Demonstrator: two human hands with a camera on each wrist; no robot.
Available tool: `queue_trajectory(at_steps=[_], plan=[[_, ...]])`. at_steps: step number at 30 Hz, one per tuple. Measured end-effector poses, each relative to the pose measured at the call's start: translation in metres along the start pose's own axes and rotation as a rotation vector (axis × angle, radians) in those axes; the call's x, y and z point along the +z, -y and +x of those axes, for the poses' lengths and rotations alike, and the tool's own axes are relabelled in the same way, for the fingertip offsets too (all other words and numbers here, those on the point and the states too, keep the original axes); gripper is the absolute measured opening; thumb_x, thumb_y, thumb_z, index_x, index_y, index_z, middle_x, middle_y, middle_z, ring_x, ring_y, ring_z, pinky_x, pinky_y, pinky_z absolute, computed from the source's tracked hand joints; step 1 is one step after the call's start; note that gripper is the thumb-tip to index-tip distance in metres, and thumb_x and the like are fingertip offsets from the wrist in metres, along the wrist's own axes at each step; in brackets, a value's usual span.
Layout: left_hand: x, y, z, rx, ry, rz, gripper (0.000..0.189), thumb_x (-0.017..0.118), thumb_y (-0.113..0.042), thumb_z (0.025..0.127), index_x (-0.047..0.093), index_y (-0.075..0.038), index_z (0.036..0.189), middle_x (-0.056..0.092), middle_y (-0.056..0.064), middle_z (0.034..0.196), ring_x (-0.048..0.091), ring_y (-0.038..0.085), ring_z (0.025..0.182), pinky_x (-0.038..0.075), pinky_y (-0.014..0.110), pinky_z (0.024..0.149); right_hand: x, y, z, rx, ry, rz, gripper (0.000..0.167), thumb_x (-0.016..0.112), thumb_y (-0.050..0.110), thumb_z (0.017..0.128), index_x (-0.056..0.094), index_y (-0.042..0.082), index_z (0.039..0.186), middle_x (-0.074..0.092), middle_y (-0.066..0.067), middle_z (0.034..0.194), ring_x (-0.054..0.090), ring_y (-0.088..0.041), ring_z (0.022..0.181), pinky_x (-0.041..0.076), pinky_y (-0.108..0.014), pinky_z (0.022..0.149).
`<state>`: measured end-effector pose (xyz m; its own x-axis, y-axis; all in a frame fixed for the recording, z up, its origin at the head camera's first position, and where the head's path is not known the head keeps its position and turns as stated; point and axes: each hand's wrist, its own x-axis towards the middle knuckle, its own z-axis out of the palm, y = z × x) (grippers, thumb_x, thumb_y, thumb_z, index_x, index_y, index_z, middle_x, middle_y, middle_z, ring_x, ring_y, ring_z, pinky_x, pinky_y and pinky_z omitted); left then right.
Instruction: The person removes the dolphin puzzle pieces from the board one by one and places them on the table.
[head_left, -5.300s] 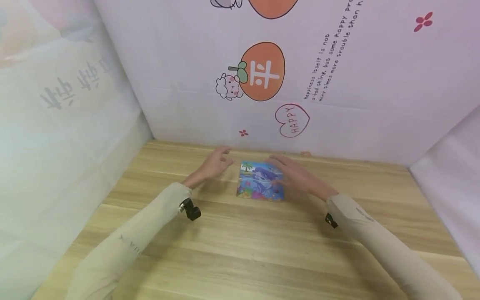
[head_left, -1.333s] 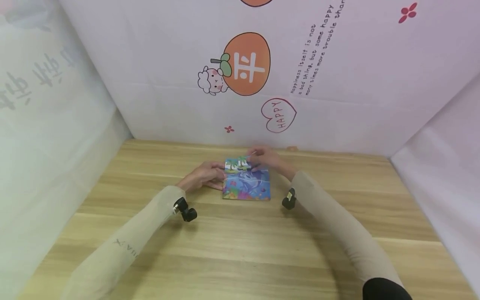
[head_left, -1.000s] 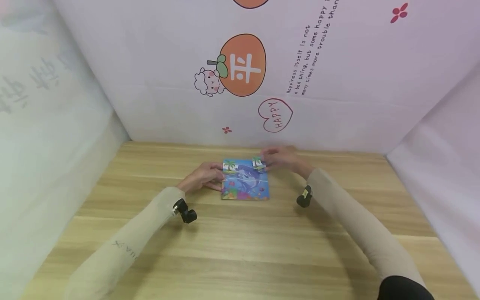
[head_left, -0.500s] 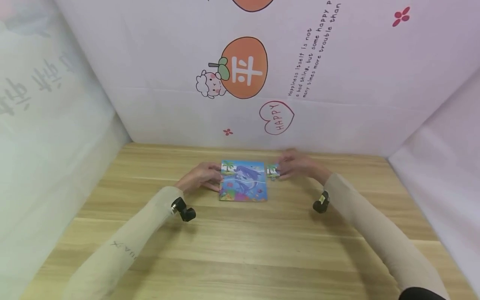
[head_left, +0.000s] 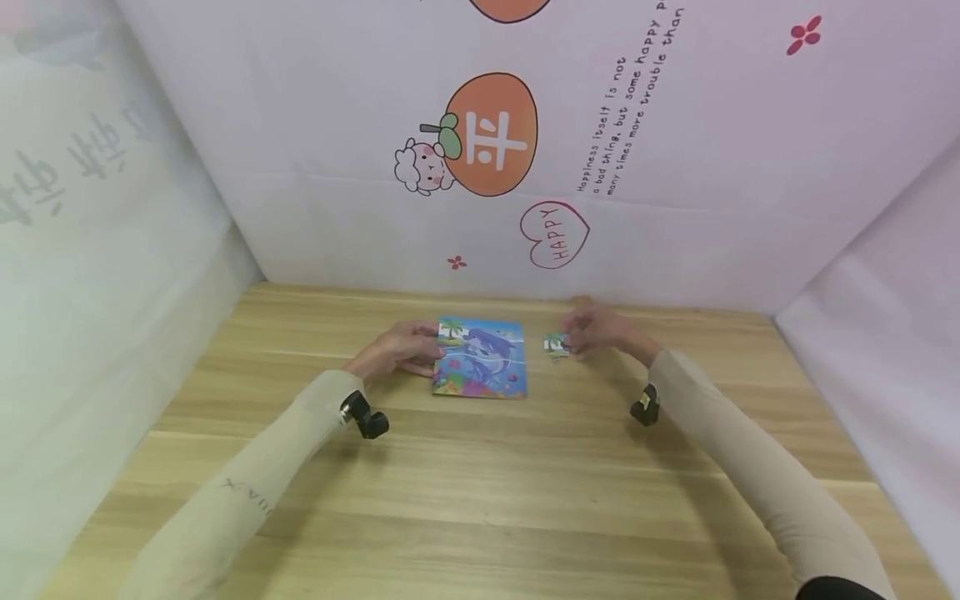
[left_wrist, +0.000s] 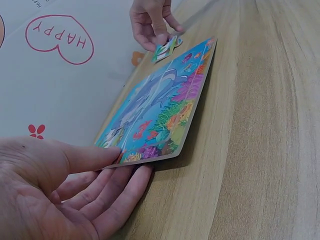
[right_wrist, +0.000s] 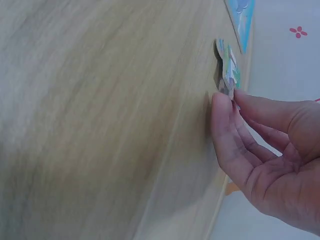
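Note:
A square picture board (head_left: 482,360) with a dolphin, palm tree and coral lies at the table's back middle. My left hand (head_left: 405,346) pinches its left edge; in the left wrist view the thumb is on top and the fingers (left_wrist: 117,195) are under it, with that edge a little raised. To the board's right, my right hand (head_left: 600,330) pinches a small jigsaw piece (head_left: 556,345) printed with a palm tree. In the right wrist view, thumb and fingertips hold one end of the piece (right_wrist: 231,70), close over the wood. A gap separates piece and board.
The wooden table (head_left: 480,492) reaches back to a white printed cloth (head_left: 337,167). More white cloth stands at the left (head_left: 112,275) and the right (head_left: 885,333). A small orange spot (head_left: 582,299) shows at the table's back edge.
My right hand has carried the palm-tree piece from over the board to its right side. My left hand, apart from the board at first, now holds its left edge; the board has shifted slightly left.

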<state>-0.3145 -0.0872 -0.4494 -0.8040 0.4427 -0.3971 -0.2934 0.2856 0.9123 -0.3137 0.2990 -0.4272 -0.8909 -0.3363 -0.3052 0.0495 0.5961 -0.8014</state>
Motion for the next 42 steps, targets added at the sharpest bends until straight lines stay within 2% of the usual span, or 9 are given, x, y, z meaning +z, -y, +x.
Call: queue_trajectory(at_steps=[4, 10, 17, 24, 27, 31, 37, 38, 42], plan=[[0.002, 0.002, 0.005, -0.001, -0.015, -0.005, 0.061, 0.066, -0.001, 0.099, 0.042, 0.003, 0.155, 0.066, 0.025, 0.127, 0.074, 0.019, 0.084, 0.069, 0.032, 0.083, -0.001, 0.000, -0.001, -0.052, -0.015, -0.135, 0.016, 0.066, -0.009, 0.095, 0.060, -0.016, 0.108, 0.071, -0.033, 0.102, 0.072, -0.029, 0.082, 0.070, -0.042, 0.077], [0.003, 0.004, 0.008, -0.033, -0.038, -0.018, 0.061, 0.067, 0.000, 0.098, 0.043, 0.000, 0.155, 0.067, 0.024, 0.129, 0.075, 0.019, 0.085, 0.069, 0.033, 0.082, -0.002, 0.003, -0.002, -0.041, -0.032, -0.265, 0.015, 0.067, -0.009, 0.093, 0.064, -0.009, 0.107, 0.071, -0.026, 0.102, 0.070, -0.029, 0.084, 0.069, -0.041, 0.076], [0.005, -0.002, 0.001, -0.015, -0.018, -0.024, 0.064, 0.066, 0.001, 0.099, 0.039, 0.003, 0.156, 0.061, 0.028, 0.137, 0.074, 0.019, 0.086, 0.069, 0.033, 0.084, -0.003, 0.001, 0.000, -0.045, -0.047, -0.283, 0.012, 0.067, -0.009, 0.092, 0.064, -0.009, 0.104, 0.073, -0.025, 0.097, 0.069, -0.027, 0.077, 0.068, -0.038, 0.067], [0.005, -0.004, 0.002, -0.008, -0.020, -0.011, 0.064, 0.066, 0.001, 0.099, 0.038, 0.004, 0.156, 0.058, 0.029, 0.140, 0.073, 0.020, 0.087, 0.069, 0.033, 0.082, -0.004, 0.003, 0.001, -0.067, -0.029, -0.324, 0.013, 0.069, -0.010, 0.090, 0.065, -0.009, 0.102, 0.073, -0.024, 0.094, 0.069, -0.029, 0.077, 0.068, -0.039, 0.066], [0.006, -0.004, 0.003, -0.011, -0.025, -0.012, 0.062, 0.066, 0.001, 0.099, 0.040, 0.004, 0.155, 0.059, 0.029, 0.139, 0.073, 0.019, 0.085, 0.069, 0.032, 0.081, -0.005, 0.005, 0.001, -0.132, -0.042, -0.438, 0.012, 0.071, -0.008, 0.089, 0.067, -0.007, 0.099, 0.071, -0.022, 0.096, 0.067, -0.031, 0.086, 0.067, -0.041, 0.075], [0.006, -0.003, 0.004, -0.010, -0.029, -0.010, 0.061, 0.067, 0.001, 0.098, 0.042, 0.004, 0.154, 0.064, 0.027, 0.132, 0.073, 0.020, 0.083, 0.069, 0.031, 0.079, -0.002, 0.009, 0.003, -0.227, -0.115, -0.585, 0.007, 0.070, -0.006, 0.090, 0.068, -0.005, 0.097, 0.066, -0.019, 0.101, 0.061, -0.034, 0.097, 0.060, -0.049, 0.089], [0.007, -0.004, 0.004, -0.003, -0.027, 0.001, 0.060, 0.067, 0.002, 0.097, 0.045, 0.006, 0.152, 0.067, 0.026, 0.124, 0.073, 0.020, 0.082, 0.069, 0.032, 0.078, 0.017, 0.024, 0.012, -0.341, -0.198, -0.624, 0.009, 0.073, 0.002, 0.094, 0.071, -0.004, 0.100, 0.074, -0.018, 0.096, 0.070, -0.035, 0.092, 0.064, -0.053, 0.089], [0.007, -0.004, 0.004, -0.003, -0.028, 0.005, 0.060, 0.067, 0.001, 0.097, 0.045, 0.006, 0.152, 0.067, 0.026, 0.124, 0.073, 0.020, 0.083, 0.069, 0.032, 0.078, 0.021, 0.028, 0.013, -0.348, -0.204, -0.625, 0.010, 0.073, 0.004, 0.094, 0.071, -0.003, 0.100, 0.074, -0.017, 0.096, 0.070, -0.035, 0.093, 0.061, -0.055, 0.094], [0.008, -0.006, 0.005, -0.007, -0.033, 0.036, 0.061, 0.067, 0.000, 0.097, 0.044, 0.004, 0.153, 0.066, 0.028, 0.128, 0.072, 0.021, 0.087, 0.069, 0.031, 0.078, 0.040, 0.041, 0.021, -0.360, -0.184, -0.597, 0.018, 0.076, 0.008, 0.094, 0.070, -0.003, 0.108, 0.074, -0.018, 0.104, 0.069, -0.035, 0.101, 0.058, -0.056, 0.099]])
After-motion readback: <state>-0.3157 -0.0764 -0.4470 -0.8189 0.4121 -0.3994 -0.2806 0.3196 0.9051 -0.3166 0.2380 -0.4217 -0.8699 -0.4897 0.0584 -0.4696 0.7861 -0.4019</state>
